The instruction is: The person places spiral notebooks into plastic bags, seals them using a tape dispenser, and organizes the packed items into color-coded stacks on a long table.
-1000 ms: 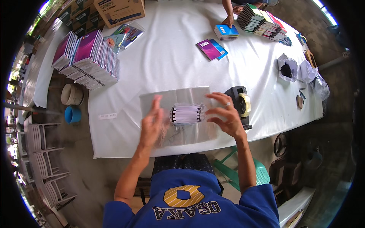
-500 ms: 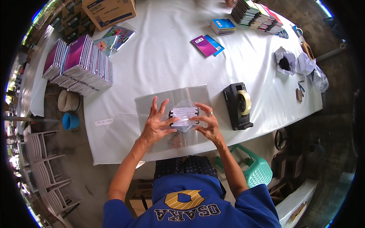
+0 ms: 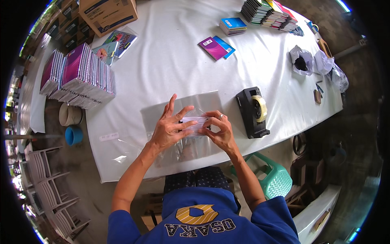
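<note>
A small stack of notebooks [image 3: 189,119] in clear plastic stands end-up before me, its white page edges and dark binding corners facing up. My left hand [image 3: 167,127] lies against its left side, thumb and a finger over the top end, other fingers raised and spread. On the right side, my right hand [image 3: 219,129] grips the stack with bent fingers, fingertips pressing the plastic over the end. My fingers hide much of the stack. Under it lies a clear plastic sheet [image 3: 156,112]. Right of my hands stands a black tape dispenser [image 3: 248,116] with a roll of clear tape [image 3: 260,107].
Wrapped purple spiral notebooks [image 3: 87,75] stand at the left edge, near a cardboard box [image 3: 107,16]. Purple [image 3: 213,48] and blue notebooks [image 3: 233,25] lie farther back, with tall notebook stacks [image 3: 268,16] at far right. A green stool [image 3: 276,179] stands below the table's front edge.
Both hands have closed in over the stack's top end. The plastic that stood up in points is now pressed down, and the fingers cover more of it. The view has shifted slightly.
</note>
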Tool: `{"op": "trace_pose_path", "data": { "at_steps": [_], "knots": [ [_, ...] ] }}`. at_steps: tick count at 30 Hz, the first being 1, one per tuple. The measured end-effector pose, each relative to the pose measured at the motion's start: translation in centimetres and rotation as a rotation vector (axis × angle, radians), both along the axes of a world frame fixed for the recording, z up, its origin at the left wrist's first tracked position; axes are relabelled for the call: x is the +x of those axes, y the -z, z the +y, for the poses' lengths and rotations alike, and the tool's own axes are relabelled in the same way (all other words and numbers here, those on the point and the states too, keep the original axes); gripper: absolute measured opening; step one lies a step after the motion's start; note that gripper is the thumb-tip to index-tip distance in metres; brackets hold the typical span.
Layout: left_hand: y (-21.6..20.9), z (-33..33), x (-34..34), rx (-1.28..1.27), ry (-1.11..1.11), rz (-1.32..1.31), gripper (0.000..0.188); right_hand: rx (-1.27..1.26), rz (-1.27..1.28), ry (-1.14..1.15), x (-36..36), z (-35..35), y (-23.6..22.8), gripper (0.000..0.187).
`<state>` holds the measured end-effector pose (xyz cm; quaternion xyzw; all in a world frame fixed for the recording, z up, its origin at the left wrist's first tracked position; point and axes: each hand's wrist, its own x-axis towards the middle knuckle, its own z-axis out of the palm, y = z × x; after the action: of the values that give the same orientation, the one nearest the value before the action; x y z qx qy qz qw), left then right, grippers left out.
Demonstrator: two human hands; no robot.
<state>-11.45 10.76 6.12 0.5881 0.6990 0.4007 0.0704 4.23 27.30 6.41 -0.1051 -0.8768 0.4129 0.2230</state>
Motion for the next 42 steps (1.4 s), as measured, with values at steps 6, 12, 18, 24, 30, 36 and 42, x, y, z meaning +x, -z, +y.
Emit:
{"op": "trace_pose_path", "data": {
  "at_steps": [6, 12, 18, 24, 30, 36, 42],
  "knots": [
    [-0.2, 2.3, -0.5, -0.01, -0.089, -0.54, 0.048, -0.533, 0.007, 0.094, -1.0, 1.0, 0.1, 0.034],
    [0.2, 3.3, -3.7, -0.521, 0.319, -1.287, 0.048, -0.777, -0.335, 0.024, -1.3, 1.9, -0.5, 0.027],
    [-0.1, 3.7, -4.8, -0.513, 0.452, -1.137, 0.034, -0.8, -0.119, 0.006, -1.2, 0.4, 0.2, 0.016],
    [-4.0, 3.1, -3.8, -0.606, 0.469, 0.109, 0.063, -0.379, -0.184, 0.072, -0.4, -0.1, -0.6, 0.018],
    [-3.7, 1.1, -2.9, -0.455, 0.413, 0.418, 0.072, 0.306, -0.387, -0.089, 1.5, -1.1, -3.6, 0.052],
    [-2.7, 0.8, -1.0, -0.333, 0.346, 0.604, 0.065, 0.636, -0.099, 0.061, 4.1, -4.0, 2.6, 0.053],
    [-2.9, 0.0, -0.2, -0.335, 0.29, 0.598, 0.063, 0.215, -0.184, 0.862, 11.5, 8.5, -1.4, 0.011]
  ]
}}
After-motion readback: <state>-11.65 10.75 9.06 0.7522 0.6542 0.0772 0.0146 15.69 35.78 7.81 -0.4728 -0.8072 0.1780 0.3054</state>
